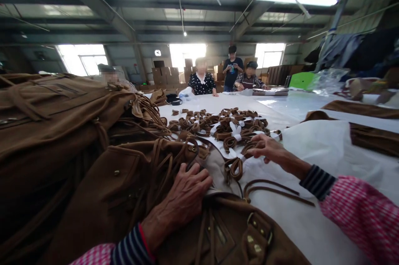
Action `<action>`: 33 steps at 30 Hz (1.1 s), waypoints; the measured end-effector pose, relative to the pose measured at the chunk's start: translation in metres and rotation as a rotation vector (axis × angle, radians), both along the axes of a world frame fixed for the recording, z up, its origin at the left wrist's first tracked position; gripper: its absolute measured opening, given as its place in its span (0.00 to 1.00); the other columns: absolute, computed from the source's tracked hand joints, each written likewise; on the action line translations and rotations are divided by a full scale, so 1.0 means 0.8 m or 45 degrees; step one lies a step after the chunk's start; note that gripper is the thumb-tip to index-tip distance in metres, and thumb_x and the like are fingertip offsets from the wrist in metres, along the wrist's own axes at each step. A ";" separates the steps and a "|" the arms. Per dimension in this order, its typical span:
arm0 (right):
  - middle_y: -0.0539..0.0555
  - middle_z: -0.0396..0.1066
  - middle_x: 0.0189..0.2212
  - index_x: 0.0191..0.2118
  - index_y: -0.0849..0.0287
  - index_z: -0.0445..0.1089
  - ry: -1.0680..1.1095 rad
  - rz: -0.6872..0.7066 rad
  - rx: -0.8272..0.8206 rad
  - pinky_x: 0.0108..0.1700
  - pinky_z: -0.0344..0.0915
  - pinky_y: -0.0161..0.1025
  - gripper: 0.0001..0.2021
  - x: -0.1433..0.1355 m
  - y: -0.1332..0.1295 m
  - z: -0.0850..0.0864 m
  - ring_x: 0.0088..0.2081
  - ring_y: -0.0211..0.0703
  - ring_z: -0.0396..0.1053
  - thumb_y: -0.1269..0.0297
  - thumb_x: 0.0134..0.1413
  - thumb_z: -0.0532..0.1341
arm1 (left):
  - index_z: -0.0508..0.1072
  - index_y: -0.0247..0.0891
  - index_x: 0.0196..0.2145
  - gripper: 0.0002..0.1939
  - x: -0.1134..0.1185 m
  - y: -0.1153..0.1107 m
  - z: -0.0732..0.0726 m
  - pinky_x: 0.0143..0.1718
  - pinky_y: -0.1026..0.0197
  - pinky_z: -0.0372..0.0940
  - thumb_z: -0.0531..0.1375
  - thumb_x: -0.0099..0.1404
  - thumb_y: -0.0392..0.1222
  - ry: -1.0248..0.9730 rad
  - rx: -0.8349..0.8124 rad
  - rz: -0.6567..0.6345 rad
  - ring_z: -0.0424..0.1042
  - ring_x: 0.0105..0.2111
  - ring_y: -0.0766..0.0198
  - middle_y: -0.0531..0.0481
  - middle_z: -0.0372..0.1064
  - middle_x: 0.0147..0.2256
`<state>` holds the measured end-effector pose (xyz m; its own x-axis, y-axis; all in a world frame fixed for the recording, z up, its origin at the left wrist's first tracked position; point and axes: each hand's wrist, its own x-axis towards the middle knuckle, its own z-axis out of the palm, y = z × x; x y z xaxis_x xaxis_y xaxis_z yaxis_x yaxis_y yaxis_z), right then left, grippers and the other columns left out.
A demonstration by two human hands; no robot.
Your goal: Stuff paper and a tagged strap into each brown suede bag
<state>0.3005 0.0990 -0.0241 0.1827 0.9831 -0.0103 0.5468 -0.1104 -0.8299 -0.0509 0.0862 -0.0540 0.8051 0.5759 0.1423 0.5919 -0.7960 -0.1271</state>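
My left hand [187, 190] has its fingers curled over the opening edge of a brown bag [237, 223] with brass-coloured fittings and a pale lining. The fingertips are partly hidden at the rim. Over the near side of a pile of coiled brown straps [215, 121] reaches my right hand [264, 148], fingers apart, close to one coil; whether it touches that coil is unclear. White bands wrap many of the coils. Two loose brown cords [277, 190] trail from the bag onto the white table [293, 223].
A tall stack of brown bags [56, 123] fills the left. Brown fabric pieces [374, 136] and white sheeting [324, 144] lie at the right. Several people are across the table, one in a dotted top [202, 84]. Clear plastic [330, 82] sits beside a green panel [301, 80].
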 end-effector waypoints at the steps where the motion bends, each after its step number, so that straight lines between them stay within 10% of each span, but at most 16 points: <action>1: 0.56 0.76 0.36 0.52 0.58 0.66 -0.197 0.004 0.094 0.29 0.63 0.37 0.28 -0.001 0.005 -0.001 0.35 0.48 0.74 0.52 0.47 0.71 | 0.68 0.47 0.53 0.23 -0.002 0.000 -0.002 0.61 0.38 0.50 0.59 0.61 0.31 -0.009 0.007 0.002 0.61 0.55 0.51 0.46 0.67 0.51; 5: 0.55 0.74 0.41 0.43 0.57 0.72 -0.738 0.125 0.467 0.42 0.63 0.40 0.16 -0.009 0.022 -0.004 0.41 0.48 0.71 0.54 0.53 0.68 | 0.67 0.48 0.57 0.28 0.000 -0.002 -0.002 0.63 0.36 0.45 0.56 0.61 0.27 -0.064 0.024 0.016 0.60 0.57 0.50 0.47 0.68 0.54; 10: 0.55 0.71 0.45 0.42 0.58 0.73 -1.069 0.167 0.388 0.40 0.59 0.36 0.06 -0.009 0.017 0.007 0.40 0.42 0.71 0.68 0.60 0.61 | 0.71 0.44 0.44 0.23 0.013 -0.002 0.016 0.55 0.40 0.53 0.54 0.55 0.23 -0.023 -0.030 0.053 0.64 0.49 0.51 0.49 0.71 0.46; 23: 0.52 0.74 0.31 0.34 0.56 0.72 -0.955 0.193 0.121 0.38 0.61 0.39 0.09 0.067 -0.136 0.025 0.34 0.45 0.70 0.61 0.63 0.56 | 0.70 0.43 0.40 0.19 0.012 0.007 0.014 0.47 0.44 0.52 0.52 0.57 0.22 -0.118 -0.013 -0.047 0.63 0.45 0.52 0.50 0.71 0.41; 33: 0.55 0.78 0.43 0.46 0.57 0.73 -1.039 0.151 0.250 0.44 0.63 0.38 0.11 0.032 -0.056 -0.009 0.40 0.46 0.74 0.70 0.59 0.60 | 0.72 0.45 0.46 0.20 0.000 0.007 0.000 0.54 0.47 0.53 0.56 0.59 0.26 -0.128 0.098 -0.055 0.64 0.49 0.53 0.48 0.70 0.45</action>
<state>0.3261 0.0545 -0.0315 -0.0459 0.9663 0.2532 0.9816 0.0906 -0.1679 -0.0508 0.0917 -0.0543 0.8084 0.5251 0.2658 0.5698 -0.8114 -0.1302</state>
